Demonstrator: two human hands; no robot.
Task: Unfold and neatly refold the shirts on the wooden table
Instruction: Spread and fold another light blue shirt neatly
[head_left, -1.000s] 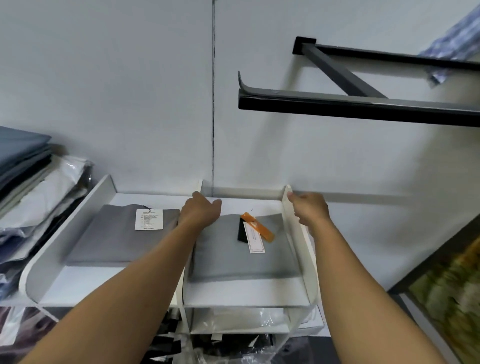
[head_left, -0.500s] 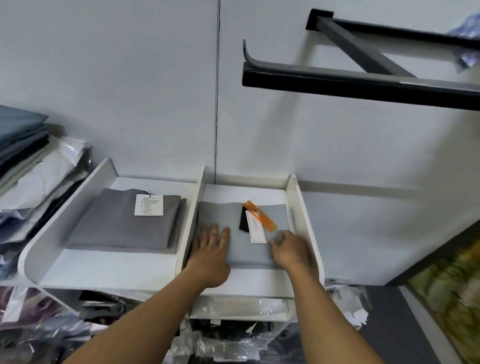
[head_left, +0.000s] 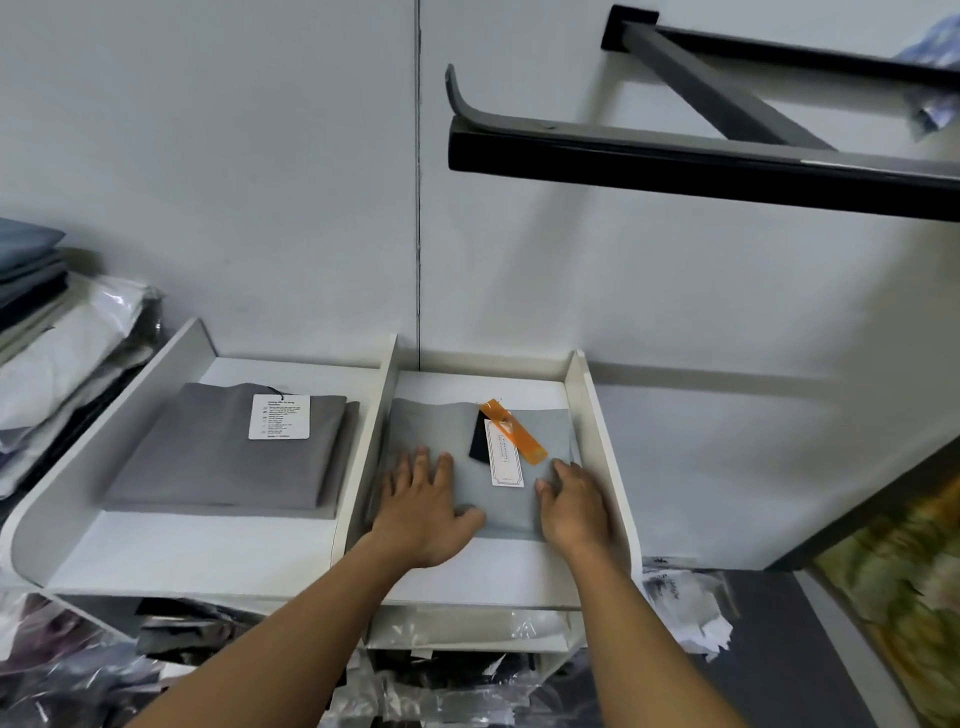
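Head: hands (head_left: 423, 512) (head_left: 574, 512) on grey shirt (head_left: 509, 509)

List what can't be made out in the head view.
All head view:
- Print on the white hang tag of the darker grey folded shirt: too small.
- Near edge of the light grey folded shirt: under the left hand and right hand.
- Whether the right hand's fingers grip it: hidden by the hand's back.
- Blue patterned cloth: cut off by the right frame edge.
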